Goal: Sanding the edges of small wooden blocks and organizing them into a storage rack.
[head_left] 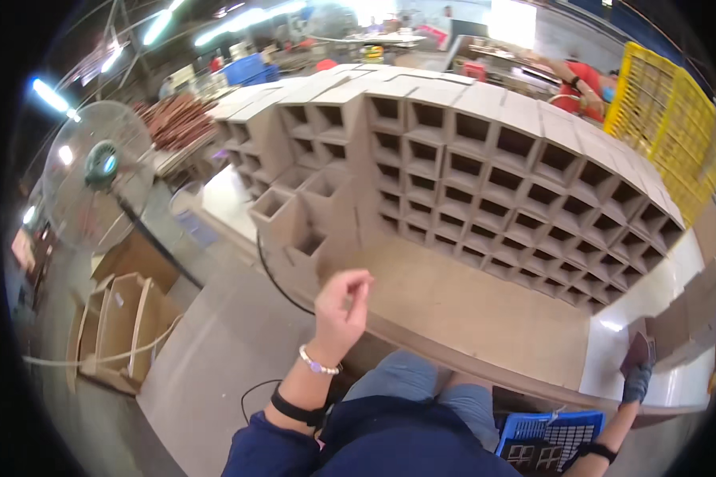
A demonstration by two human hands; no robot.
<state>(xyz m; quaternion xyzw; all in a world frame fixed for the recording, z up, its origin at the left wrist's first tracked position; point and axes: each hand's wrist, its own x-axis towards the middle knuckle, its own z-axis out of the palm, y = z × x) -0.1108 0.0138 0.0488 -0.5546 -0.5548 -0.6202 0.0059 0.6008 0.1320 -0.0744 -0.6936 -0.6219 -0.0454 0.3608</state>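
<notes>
My bare left hand (342, 312) hovers over the table's front edge, thumb and fingers curled together with nothing visible in them. At the far right, my gloved right hand (636, 385) grips a small reddish-brown flat block (638, 354), whose exact kind I cannot make out. That block is beside a brown box-like piece (686, 322) on the white surface. Across the table stands a wall of stacked, open-ended square brown boxes (485, 171). Several more boxes (272, 203) stand with their openings up, just beyond my left hand.
The brown tabletop (453, 310) lies before the stack. A standing fan (102, 165) and cardboard cartons (127, 326) are at left. A black cable (272, 274) hangs over the edge. A blue crate (550, 433) sits below; a yellow crate (664, 119) and a person in red (581, 91) are behind.
</notes>
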